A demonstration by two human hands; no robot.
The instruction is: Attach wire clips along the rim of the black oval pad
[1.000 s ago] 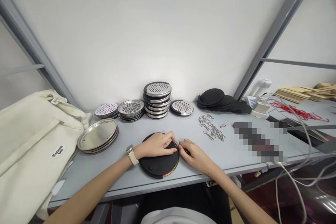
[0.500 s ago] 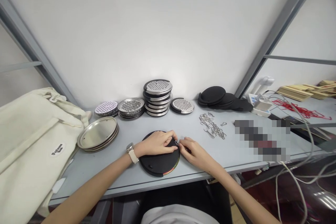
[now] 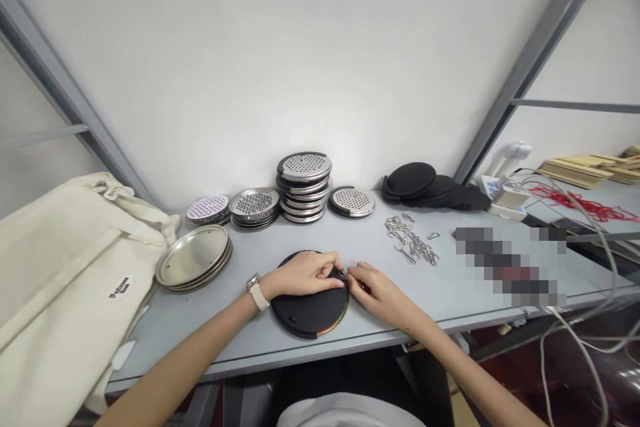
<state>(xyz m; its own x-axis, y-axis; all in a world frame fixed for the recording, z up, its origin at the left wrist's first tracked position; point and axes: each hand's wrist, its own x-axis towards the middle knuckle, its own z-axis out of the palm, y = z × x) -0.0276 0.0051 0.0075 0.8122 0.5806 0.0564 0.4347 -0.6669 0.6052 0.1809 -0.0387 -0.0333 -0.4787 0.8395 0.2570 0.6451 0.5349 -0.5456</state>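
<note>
On the table in front of me lies a black round disc (image 3: 313, 313), with a red, yellow and green band showing along its lower right edge. My left hand (image 3: 307, 273), wearing a watch, rests across its top, thumb and forefinger closed toward the right edge. Between the two hands a small metal snap clip (image 3: 343, 274) sits at the disc's rim. My right hand (image 3: 373, 290) pinches this clip from the right, its other fingers curled and partly hidden. A pile of similar metal clips (image 3: 413, 240) is spread behind my right hand.
Along the wall stand stacked round graters (image 3: 305, 197), a lone grater (image 3: 353, 201) and black discs (image 3: 413, 180). Metal round plates (image 3: 193, 257) are stacked left, beside a cream bag (image 3: 65, 293). At right are white cables (image 3: 583, 360), red cord (image 3: 585, 203) and wooden pieces (image 3: 575, 170).
The whole view has shifted slightly, so things appear a little further right. Both hands stay at the disc's right rim, and the clip now shows less between the fingers.
</note>
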